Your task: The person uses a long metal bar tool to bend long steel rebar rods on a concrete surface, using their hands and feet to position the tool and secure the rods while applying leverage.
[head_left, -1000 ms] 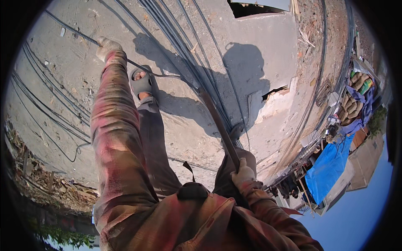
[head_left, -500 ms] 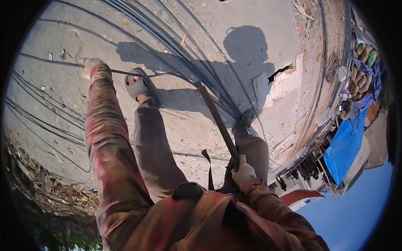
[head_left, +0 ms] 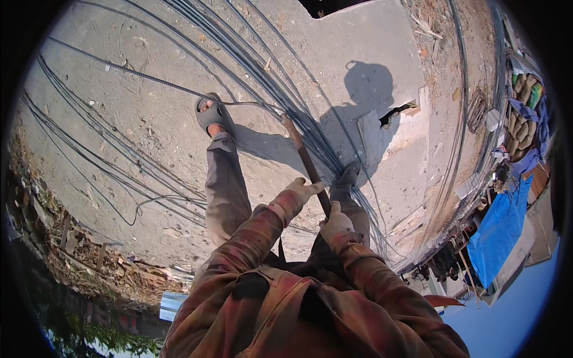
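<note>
The left hand [head_left: 302, 190] has moved from the rebar [head_left: 149, 76] to the bar [head_left: 304, 155], its closure unclear, while the right hand [head_left: 337, 223] stays clenched round it.

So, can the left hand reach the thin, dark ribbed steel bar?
Probably yes, if the left hand leaves the long brown metal pipe; nothing visible blocks its way to the ribbed bar.

Bright sunlight casts crisp shadows [head_left: 369, 86] within black fisheye edges.
</note>
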Motion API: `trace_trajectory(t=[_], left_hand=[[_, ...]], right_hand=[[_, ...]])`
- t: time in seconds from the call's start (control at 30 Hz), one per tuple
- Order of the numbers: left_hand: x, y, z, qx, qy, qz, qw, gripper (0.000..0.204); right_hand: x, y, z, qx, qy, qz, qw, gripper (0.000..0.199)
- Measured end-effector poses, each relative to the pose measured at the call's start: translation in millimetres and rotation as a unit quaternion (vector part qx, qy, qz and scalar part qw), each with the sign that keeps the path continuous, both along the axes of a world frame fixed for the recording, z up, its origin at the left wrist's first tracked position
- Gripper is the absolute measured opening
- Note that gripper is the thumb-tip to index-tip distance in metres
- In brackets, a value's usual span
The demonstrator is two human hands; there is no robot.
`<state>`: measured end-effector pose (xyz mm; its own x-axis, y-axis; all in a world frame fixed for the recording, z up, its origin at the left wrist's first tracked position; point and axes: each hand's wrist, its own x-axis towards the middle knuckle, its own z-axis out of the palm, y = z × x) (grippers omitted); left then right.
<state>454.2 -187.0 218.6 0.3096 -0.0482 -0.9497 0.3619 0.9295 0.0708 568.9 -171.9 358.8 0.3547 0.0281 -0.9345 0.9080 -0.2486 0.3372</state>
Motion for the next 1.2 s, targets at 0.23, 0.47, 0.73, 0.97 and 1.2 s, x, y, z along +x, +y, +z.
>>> trace_trajectory(t=[0.23,0.47,0.73,0.97,1.2], left_hand=[[98.7,-37.3,-0.7,-0.045,0.201,0.305,0.93,0.04],[170.0,-101.0,-71.5,0.024,0.286,0.279,0.916,0.033],[133.8,-168.9,-97.8,0.073,0.285,0.281,0.913,0.023],[135.0,-92.0,-50.4,0.017,0.256,0.216,0.942,0.046],[-44.8,3.4,-95.4,0.241,0.471,0.302,0.792,0.072]], right_hand=[[21.0,-21.7,-15.0,0.037,0.056,-0.042,0.997,0.065],[109.3,-77.4,-94.7,0.043,0.132,-0.054,0.989,0.07],[83.2,-166.1,-144.5,-0.022,0.178,-0.17,0.969,0.069],[95.4,-90.3,-87.9,0.055,0.167,-0.143,0.974,0.064],[62.9,-72.1,-57.6,0.075,0.117,-0.176,0.975,0.046]])
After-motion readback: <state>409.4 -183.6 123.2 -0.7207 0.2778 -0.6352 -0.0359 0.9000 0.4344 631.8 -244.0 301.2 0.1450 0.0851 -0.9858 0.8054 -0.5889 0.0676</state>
